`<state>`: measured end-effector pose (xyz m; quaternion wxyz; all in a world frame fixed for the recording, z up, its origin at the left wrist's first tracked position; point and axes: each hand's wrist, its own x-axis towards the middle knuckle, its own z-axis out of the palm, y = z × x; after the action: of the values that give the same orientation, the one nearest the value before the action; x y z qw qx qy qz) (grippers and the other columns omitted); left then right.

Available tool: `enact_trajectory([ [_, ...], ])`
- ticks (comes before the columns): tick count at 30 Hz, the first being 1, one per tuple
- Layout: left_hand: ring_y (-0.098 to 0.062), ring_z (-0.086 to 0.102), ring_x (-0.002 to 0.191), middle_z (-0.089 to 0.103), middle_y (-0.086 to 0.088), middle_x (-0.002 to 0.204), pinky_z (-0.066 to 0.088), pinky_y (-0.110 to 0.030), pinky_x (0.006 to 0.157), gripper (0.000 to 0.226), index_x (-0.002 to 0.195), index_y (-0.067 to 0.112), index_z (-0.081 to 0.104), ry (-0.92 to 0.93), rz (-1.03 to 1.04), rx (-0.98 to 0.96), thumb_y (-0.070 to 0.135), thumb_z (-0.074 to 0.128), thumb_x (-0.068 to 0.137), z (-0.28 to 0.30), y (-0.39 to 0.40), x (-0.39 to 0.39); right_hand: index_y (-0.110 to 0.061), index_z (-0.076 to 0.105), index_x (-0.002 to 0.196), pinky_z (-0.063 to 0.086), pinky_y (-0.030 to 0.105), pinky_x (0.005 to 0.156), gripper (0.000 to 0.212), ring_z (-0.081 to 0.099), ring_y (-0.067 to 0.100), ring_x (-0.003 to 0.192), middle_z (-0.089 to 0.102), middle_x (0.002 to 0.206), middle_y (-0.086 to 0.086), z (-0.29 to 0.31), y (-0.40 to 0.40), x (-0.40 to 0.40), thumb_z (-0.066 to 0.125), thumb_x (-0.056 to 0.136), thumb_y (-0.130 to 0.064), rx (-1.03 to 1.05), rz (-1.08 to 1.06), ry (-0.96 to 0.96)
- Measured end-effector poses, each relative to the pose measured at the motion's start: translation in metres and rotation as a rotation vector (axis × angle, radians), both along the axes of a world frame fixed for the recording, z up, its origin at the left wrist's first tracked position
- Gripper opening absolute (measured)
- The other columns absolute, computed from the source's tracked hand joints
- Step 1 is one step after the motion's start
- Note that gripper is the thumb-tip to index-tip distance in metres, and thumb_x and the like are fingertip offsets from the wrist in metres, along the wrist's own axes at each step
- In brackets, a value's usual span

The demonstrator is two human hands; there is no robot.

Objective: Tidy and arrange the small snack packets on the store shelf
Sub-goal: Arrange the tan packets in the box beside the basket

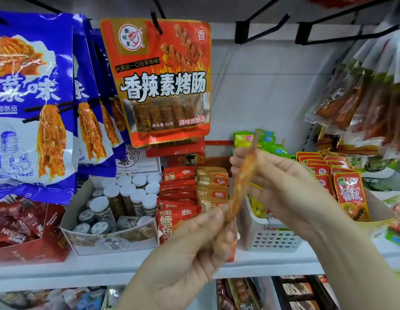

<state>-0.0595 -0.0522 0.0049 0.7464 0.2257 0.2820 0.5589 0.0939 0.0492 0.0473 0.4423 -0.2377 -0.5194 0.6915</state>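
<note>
A thin orange snack packet (243,175) stands edge-on in front of the shelf, blurred by motion. My left hand (194,249) pinches its lower end. My right hand (281,186) grips its upper part with curled fingers. Behind the hands, red snack packets (179,186) and tan snack packets (211,184) stand in rows in a display box. A white perforated basket (270,238) sits below my right hand, with yellow packets inside it. More red packets (349,193) stand to the right.
A large red hanging bag (163,81) and blue hanging bags (33,97) hang from hooks above. A box of white-capped jars (125,198) sits at left, beside a red Nescafe box (22,231). Green packets (261,139) lie at the back. The white shelf edge (82,269) runs below.
</note>
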Motion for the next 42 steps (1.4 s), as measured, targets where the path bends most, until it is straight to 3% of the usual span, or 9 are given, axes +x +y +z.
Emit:
enact_trajectory([
  [5,-0.021,0.073,0.077,0.076,-0.011,0.086,0.058,-0.023,0.063,0.028,0.088,0.013,0.074,0.661,0.492,0.096,0.026,0.077,0.063,-0.005,0.003,-0.009,-0.001,0.071,0.108,0.060,0.034,0.076,0.066,0.071,0.026,0.100,0.072,0.108,0.016,0.006,0.011,0.018,0.051,0.083,-0.058,-0.138,0.021,-0.120],
  [11,-0.005,0.070,0.074,0.075,0.009,0.078,0.052,-0.012,0.065,0.007,0.081,0.028,0.073,1.090,0.643,0.319,0.033,0.075,0.077,-0.006,0.002,-0.017,-0.007,0.075,0.095,0.060,0.026,0.074,0.022,0.073,0.014,0.080,0.077,0.088,0.008,0.004,0.000,0.015,0.064,0.085,-0.022,0.247,-0.213,-0.298],
  [16,0.010,0.062,0.093,0.067,0.032,0.097,0.050,-0.007,0.075,0.046,0.099,0.045,0.069,1.472,0.440,0.279,0.067,0.071,0.058,-0.010,0.000,-0.040,-0.015,0.077,0.096,0.059,0.024,0.075,0.023,0.074,0.016,0.081,0.077,0.084,0.002,0.014,0.005,0.029,0.069,0.078,-0.028,0.404,-0.455,-0.291],
  [20,0.014,0.056,0.093,0.063,0.035,0.089,0.043,-0.006,0.076,0.029,0.101,0.043,0.073,1.725,0.284,0.360,0.047,0.082,0.073,-0.027,0.004,-0.029,-0.026,0.077,0.091,0.058,0.021,0.077,0.010,0.073,0.005,0.080,0.076,0.079,-0.010,0.004,0.004,0.019,0.072,0.084,-0.021,0.489,-0.468,-0.458],
  [23,0.003,0.061,0.083,0.069,0.025,0.081,0.050,-0.021,0.075,0.006,0.089,0.034,0.077,1.765,0.323,0.390,0.030,0.076,0.085,-0.035,0.008,-0.023,-0.037,0.076,0.084,0.057,0.022,0.075,0.013,0.070,-0.003,0.080,0.074,0.078,-0.020,-0.001,0.004,0.013,0.074,0.083,-0.024,0.579,-0.497,-0.540],
  [26,0.005,0.063,0.085,0.072,0.023,0.084,0.050,-0.016,0.077,0.012,0.088,0.031,0.080,1.712,0.454,0.466,0.020,0.078,0.083,-0.038,0.011,-0.023,-0.047,0.071,0.078,0.054,0.016,0.074,0.027,0.069,-0.006,0.078,0.071,0.076,-0.028,-0.005,0.004,0.008,0.076,0.082,-0.020,0.633,-0.547,-0.550],
  [29,0.006,0.064,0.087,0.073,0.024,0.089,0.051,-0.019,0.081,0.014,0.093,0.035,0.079,1.715,0.337,0.428,0.025,0.078,0.083,-0.041,0.011,-0.026,-0.050,0.068,0.073,0.050,0.006,0.068,0.036,0.068,-0.009,0.074,0.069,0.073,-0.032,-0.009,0.002,0.003,0.078,0.080,-0.016,0.674,-0.509,-0.559],
  [35,0.008,0.063,0.080,0.069,0.031,0.080,0.052,-0.017,0.075,0.018,0.088,0.040,0.078,1.567,0.206,0.337,0.027,0.083,0.076,-0.042,0.003,-0.040,-0.035,0.077,0.084,0.060,0.036,0.070,0.016,0.070,0.010,0.064,0.074,0.072,-0.014,-0.030,-0.003,-0.009,0.081,0.077,-0.021,0.662,-0.367,-0.730],
  [42,0.001,0.066,0.077,0.071,0.021,0.079,0.053,-0.017,0.074,0.017,0.078,0.031,0.080,1.466,0.254,0.323,0.017,0.087,0.072,-0.042,0.002,-0.047,-0.041,0.070,0.072,0.053,0.015,0.076,0.015,0.064,-0.013,0.077,0.072,0.077,-0.022,-0.048,-0.008,-0.016,0.076,0.083,-0.032,0.711,0.016,-1.078],
])
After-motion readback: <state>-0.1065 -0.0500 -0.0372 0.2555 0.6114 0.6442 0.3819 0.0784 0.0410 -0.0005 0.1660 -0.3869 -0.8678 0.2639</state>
